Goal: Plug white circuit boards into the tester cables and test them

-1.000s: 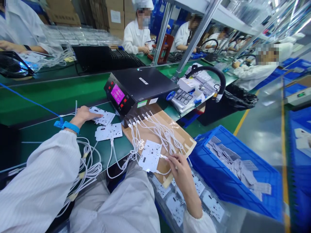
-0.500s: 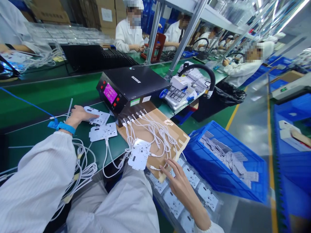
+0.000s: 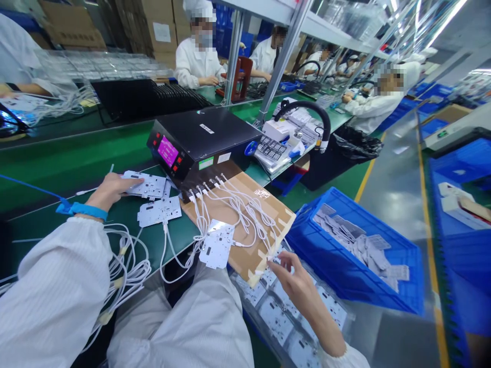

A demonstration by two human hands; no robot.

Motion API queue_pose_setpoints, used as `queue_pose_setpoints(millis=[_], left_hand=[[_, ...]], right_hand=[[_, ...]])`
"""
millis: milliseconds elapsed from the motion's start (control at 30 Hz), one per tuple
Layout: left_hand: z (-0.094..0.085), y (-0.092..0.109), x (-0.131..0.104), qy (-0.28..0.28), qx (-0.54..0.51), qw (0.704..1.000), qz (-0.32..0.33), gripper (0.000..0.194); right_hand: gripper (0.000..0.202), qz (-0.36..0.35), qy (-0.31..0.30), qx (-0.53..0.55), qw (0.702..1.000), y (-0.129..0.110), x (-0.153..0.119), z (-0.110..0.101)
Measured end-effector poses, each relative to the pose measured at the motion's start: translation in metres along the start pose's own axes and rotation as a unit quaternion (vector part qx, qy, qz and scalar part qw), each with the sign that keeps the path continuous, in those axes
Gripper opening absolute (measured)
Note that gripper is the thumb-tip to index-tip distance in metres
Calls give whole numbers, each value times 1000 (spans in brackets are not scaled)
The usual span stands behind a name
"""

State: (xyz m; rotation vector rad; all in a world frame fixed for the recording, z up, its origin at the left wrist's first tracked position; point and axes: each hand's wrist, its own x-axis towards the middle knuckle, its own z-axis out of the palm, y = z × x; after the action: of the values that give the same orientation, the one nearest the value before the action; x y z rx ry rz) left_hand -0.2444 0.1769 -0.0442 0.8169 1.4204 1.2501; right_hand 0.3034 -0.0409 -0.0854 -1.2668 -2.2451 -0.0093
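My left hand [image 3: 111,191] grips a white circuit board [image 3: 148,186] by its left edge, thumb on top. Just in front of it lies another white circuit board [image 3: 159,211] with a white cable plugged into its lower edge. My right hand [image 3: 293,273] pinches the end of a white cable [image 3: 273,243] near the corner of the cardboard sheet [image 3: 253,255]. A third white circuit board [image 3: 217,244], with a cable on its right side, overhangs the cardboard's edge near my legs. The cables run to a black test box [image 3: 207,135] with a lit pink screen.
A tray of white circuit boards [image 3: 276,319] sits low under my right hand. Beyond it stands a blue crate [image 3: 368,266] holding flat white pieces. Bundled white cables [image 3: 128,266] hang by my left forearm. Co-workers in white sit across the green bench.
My right hand has picked up the loose cable end from the cardboard and moved it to the right, its fingers now pinched. My left hand has raised its board slightly.
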Motion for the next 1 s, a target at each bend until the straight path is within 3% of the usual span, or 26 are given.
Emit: queue_pose_setpoints(millis=[67,133,200,267,367,467,500,567,667,767,900,1000], left_hand=[[1,7,-4,107,44,993,-33,42],[4,14,-12,175,70,981,-51,30],[9,20,-23,206,77,974,-49,19],[15,24,-35,233,74,969,-28,13],[22,30,-57,267,61,961,27,22],[31,37,-89,268,26,960,79,25],[35,40,-102,257,7,963,88,25],[45,44,-132,212,-49,972,92,26],[64,48,-176,127,-168,975,67,30],[82,43,-207,107,-222,969,30,30],[99,31,-225,95,-266,959,-9,32],[107,25,-231,87,-277,957,-25,35]], right_hand=[[21,72,46,72,994,-5,7,0],[16,182,113,149,965,-15,17,2],[25,312,162,235,906,-28,31,7],[37,412,205,323,827,-43,47,13],[46,467,284,408,732,-63,71,24],[39,447,329,457,695,-78,89,33],[37,436,338,458,698,-81,94,36],[35,413,332,429,732,-87,101,41],[32,362,295,309,829,-95,110,49],[21,268,309,162,898,-107,119,57],[14,130,265,170,940,-122,132,60],[18,71,223,229,945,-130,138,58]])
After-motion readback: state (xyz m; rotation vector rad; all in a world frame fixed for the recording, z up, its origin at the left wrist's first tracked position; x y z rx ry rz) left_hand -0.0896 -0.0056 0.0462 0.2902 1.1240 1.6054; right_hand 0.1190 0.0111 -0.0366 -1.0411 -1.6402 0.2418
